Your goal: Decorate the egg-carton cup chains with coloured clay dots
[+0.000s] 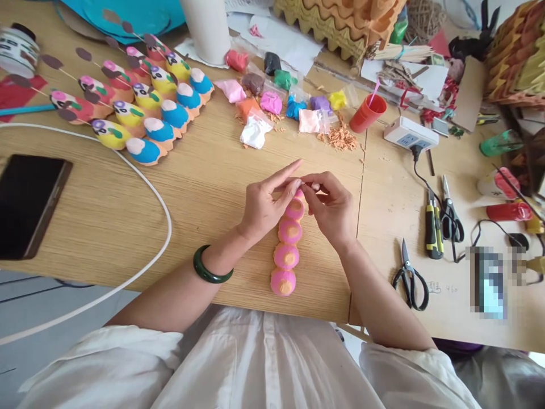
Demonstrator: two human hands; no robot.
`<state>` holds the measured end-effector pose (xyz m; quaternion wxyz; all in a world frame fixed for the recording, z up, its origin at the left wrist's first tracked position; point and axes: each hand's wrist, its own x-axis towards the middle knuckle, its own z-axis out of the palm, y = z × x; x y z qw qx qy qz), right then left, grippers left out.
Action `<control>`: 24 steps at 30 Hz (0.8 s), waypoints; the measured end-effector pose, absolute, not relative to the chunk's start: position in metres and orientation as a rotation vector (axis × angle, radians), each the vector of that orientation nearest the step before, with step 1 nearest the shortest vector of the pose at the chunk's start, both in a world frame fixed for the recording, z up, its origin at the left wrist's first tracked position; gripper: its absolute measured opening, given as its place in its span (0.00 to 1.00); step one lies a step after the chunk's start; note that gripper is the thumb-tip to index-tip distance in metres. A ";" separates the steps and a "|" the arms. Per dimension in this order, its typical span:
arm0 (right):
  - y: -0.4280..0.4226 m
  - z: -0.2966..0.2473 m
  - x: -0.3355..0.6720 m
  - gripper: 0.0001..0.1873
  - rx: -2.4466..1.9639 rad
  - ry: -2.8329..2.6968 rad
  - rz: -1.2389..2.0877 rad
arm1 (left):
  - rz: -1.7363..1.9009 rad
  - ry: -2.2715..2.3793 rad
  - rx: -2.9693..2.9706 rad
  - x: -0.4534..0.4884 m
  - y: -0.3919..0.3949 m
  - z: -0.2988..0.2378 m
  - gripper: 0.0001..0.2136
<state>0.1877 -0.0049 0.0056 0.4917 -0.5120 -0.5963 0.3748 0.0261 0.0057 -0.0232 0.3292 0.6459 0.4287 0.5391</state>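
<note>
A strip of pink-covered egg-carton cups (283, 278) runs away from the table's front edge, and pale orange rounds sit on its nearer cups. Over its far end my left hand (264, 207) and my right hand (332, 207) meet at the fingertips. The left index finger points out past the pinched thumb, while the right thumb and fingers press together beside it. Whatever is between the fingertips is too small and too covered to make out. The far end of the strip is partly hidden by my hands.
Decorated egg-carton figures (147, 149) stand at the back left, near a phone (32, 204) and a white cable (166, 210). Bags of coloured clay (255, 133) and orange shavings (342, 137) lie beyond my hands. At right are a red cup (367, 115), a power strip (409, 134) and scissors (409, 278).
</note>
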 end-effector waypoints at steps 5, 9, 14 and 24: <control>0.009 -0.010 0.195 0.03 -1.311 -1.472 0.815 | 1.457 1.163 1.605 0.022 0.015 -0.027 0.17; 0.014 -0.018 0.199 0.02 -1.316 -1.531 0.757 | 1.454 1.184 1.569 0.021 0.020 -0.030 0.13; 0.012 -0.016 0.197 0.03 -1.325 -1.612 0.707 | 1.368 1.165 1.629 0.021 0.020 -0.032 0.12; 0.004 -0.016 0.200 0.11 -1.308 -1.700 0.671 | 1.294 1.141 1.578 0.024 0.023 -0.040 0.11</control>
